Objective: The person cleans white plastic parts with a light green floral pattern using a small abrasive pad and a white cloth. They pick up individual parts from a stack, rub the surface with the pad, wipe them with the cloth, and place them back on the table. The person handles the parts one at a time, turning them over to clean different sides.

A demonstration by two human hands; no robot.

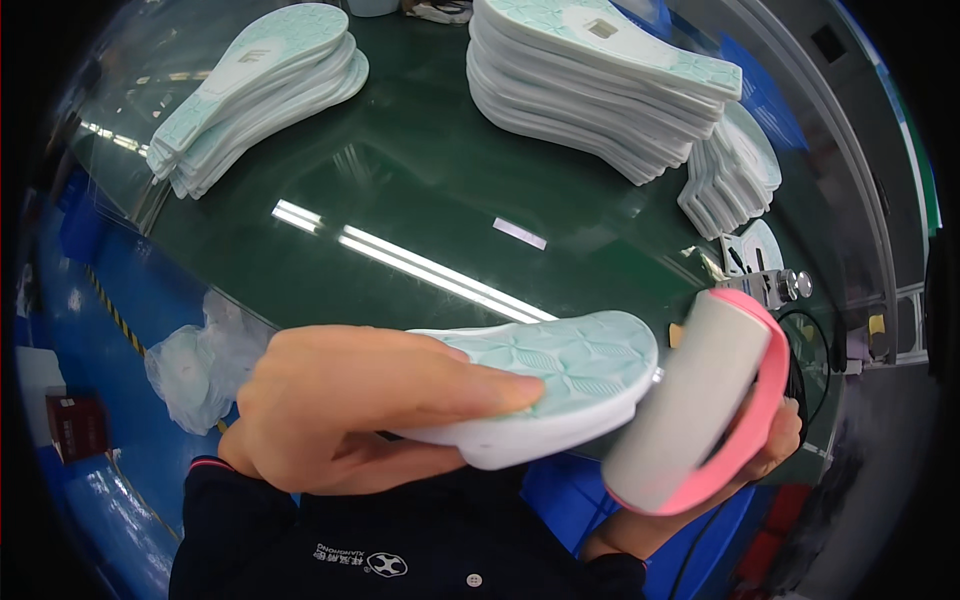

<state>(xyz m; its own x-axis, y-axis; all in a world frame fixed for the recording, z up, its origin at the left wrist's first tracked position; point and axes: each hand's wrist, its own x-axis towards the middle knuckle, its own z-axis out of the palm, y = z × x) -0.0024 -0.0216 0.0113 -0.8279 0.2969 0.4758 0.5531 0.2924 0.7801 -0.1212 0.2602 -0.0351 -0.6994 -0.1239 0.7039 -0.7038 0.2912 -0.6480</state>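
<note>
Okay, left hand [350, 400] is closed firmly on one end of a pale-green-and-white shoe sole [580, 360], thumb flat on the patterned face, other fingers curled underneath. The sole is up in front of the torso, near edge of the green table [420, 210], far end sticking out free toward the right. Right hand [783, 432] sits mostly behind a white roller with a pink frame [680, 400] and seems wrapped around it; finger placement is hidden, so can't tell how tight. Roller is tilted just beside the sole's free end (touching or not, can't tell; roller's a bit blurred).

Risks, my call: with the sole held at one end only, a hard push on the free end could twist it or lever it out of the grip. The roller's hard pink rim might nick the sole's edge if it comes in at this tilt. The black cable [825, 340] near the right hand could snag an elbow or the roller. Farther off, the tall right-hand stack of soles [600, 80] overhangs unevenly, so a bump could make it slide.
</note>
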